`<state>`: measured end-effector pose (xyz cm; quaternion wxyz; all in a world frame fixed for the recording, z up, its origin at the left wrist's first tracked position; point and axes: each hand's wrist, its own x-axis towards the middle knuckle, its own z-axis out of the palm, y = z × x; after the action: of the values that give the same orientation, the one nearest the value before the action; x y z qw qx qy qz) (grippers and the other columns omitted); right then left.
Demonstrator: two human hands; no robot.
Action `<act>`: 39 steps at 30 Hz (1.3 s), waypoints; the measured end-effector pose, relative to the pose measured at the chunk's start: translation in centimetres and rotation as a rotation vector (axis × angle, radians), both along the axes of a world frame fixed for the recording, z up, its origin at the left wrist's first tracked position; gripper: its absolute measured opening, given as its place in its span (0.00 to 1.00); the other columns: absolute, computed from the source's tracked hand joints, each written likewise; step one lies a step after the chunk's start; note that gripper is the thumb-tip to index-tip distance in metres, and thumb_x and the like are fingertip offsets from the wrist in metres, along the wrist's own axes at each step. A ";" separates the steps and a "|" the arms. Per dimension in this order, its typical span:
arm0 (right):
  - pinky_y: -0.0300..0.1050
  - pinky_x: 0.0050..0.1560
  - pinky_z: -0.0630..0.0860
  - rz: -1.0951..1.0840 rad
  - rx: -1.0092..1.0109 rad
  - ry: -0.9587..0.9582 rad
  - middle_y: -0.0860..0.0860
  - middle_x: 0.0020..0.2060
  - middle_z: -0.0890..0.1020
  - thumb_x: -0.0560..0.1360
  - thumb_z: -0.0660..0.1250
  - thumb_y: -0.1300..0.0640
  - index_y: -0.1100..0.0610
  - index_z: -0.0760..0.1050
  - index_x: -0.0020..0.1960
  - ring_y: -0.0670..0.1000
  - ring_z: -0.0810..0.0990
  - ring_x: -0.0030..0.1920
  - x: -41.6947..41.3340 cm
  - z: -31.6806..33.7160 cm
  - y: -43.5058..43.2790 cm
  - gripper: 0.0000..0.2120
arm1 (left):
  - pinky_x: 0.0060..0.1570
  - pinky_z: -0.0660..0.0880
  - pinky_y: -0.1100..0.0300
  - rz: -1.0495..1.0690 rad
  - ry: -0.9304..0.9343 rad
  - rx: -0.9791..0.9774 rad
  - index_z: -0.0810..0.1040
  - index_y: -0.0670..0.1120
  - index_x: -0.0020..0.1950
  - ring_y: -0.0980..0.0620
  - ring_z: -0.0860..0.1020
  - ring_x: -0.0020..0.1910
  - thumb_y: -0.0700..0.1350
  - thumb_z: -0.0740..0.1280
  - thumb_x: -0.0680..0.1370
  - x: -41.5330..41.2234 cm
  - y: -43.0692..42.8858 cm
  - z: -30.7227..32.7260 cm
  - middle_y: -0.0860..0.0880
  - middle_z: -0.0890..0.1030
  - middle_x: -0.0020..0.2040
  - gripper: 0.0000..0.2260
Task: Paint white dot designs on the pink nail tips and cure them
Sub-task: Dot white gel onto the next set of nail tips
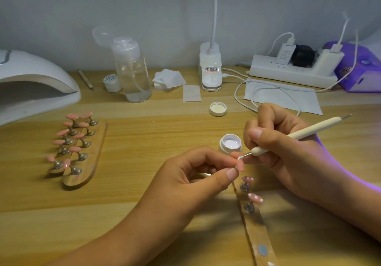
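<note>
My left hand (198,170) pinches a pink nail tip (240,165) on its stand, thumb and forefinger round it. My right hand (288,144) grips a white dotting pen (299,134), and its metal point touches the top of that tip. Just behind the two hands stands an open jar of white gel (231,143). Two pink tips with white dots (255,198) stand on a wooden strip (257,237) below my hands. Several plain pink tips (70,140) stand on two wooden strips at the left.
A white curing lamp (31,88) sits at the far left. Along the back stand a clear pump bottle (134,71), a small white jar (112,83), cotton pads (169,79), a desk lamp base (211,69) and a power strip (292,71). The jar's lid (218,109) lies mid-table.
</note>
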<state>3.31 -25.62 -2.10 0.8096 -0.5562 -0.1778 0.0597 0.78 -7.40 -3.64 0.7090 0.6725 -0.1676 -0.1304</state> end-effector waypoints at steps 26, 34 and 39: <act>0.45 0.53 0.78 -0.331 -0.165 -0.079 0.45 0.32 0.76 0.66 0.72 0.45 0.48 0.78 0.39 0.42 0.76 0.35 2.3 -0.5 -1.7 0.08 | 0.44 0.76 0.64 0.011 0.026 0.000 0.85 0.53 0.44 0.60 0.78 0.39 0.47 0.72 0.70 0.0 0.2 -0.1 0.55 0.83 0.40 0.05; 0.31 0.45 0.74 -0.404 -0.466 -0.283 0.46 0.39 0.81 0.75 0.67 0.52 0.52 0.80 0.47 0.41 0.78 0.41 2.4 -0.7 -1.9 0.05 | 0.48 0.77 0.60 -0.003 0.019 0.011 0.84 0.54 0.46 0.61 0.78 0.41 0.53 0.71 0.68 0.1 0.3 -0.3 0.57 0.84 0.43 0.08; 0.30 0.41 0.70 -0.353 -0.600 -0.458 0.40 0.35 0.76 0.77 0.64 0.52 0.49 0.72 0.45 0.44 0.75 0.37 1.9 -1.3 -1.4 0.03 | 0.50 0.78 0.57 0.002 0.026 0.012 0.84 0.54 0.46 0.60 0.78 0.42 0.52 0.72 0.69 0.0 0.3 -0.2 0.56 0.84 0.43 0.07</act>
<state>5.19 -27.02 -3.35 0.5491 -0.7882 -0.2301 -0.1562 0.80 -7.11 -3.87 0.7073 0.6749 -0.1570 -0.1396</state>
